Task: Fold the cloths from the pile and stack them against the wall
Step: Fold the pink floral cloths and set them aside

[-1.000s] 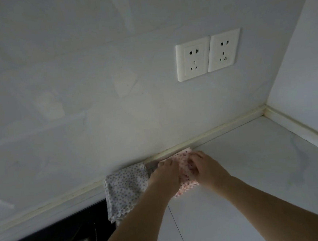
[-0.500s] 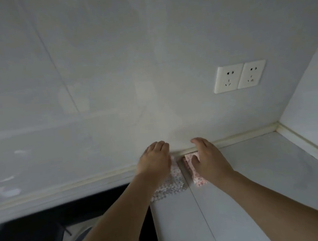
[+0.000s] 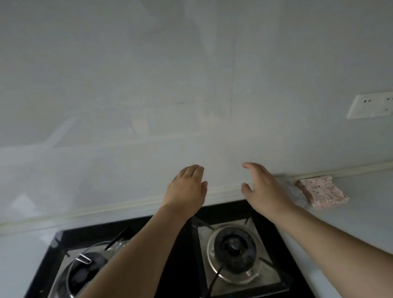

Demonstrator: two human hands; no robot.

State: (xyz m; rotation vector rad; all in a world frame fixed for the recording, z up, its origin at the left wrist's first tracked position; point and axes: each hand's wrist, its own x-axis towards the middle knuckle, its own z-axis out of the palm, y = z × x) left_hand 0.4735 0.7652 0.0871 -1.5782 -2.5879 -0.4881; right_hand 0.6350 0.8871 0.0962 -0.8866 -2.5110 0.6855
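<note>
Both hands are up in the air over the back of the black gas hob [image 3: 181, 263], holding nothing. The left hand [image 3: 186, 189] is palm down with its fingers [image 3: 192, 170] straight and close together, thumb tucked alongside. The right hand [image 3: 263, 190] is a bit more spread, fingers loosely extended and the thumb sticking out toward the left hand, with a clear gap between the two hands. Neither hand is touching the wall [image 3: 185, 79] or the hob as far as I can tell. The folded pink spotted cloth [image 3: 323, 191] sits on the desk [image 3: 372, 217] along its back edge, right up against the wall strip, to the right of the hob and just beside the right wrist. There's a greyish spotted cloth [image 3: 296, 194] tucked against its left side, mostly hidden behind the right forearm, so I can't say how neatly it's folded. A double wall socket [image 3: 375, 105] is above the cloths, toward the back right corner of the desk. The hob has two burners, the right one [image 3: 232, 248] in full view, the left one partly covered by the left forearm.
</note>
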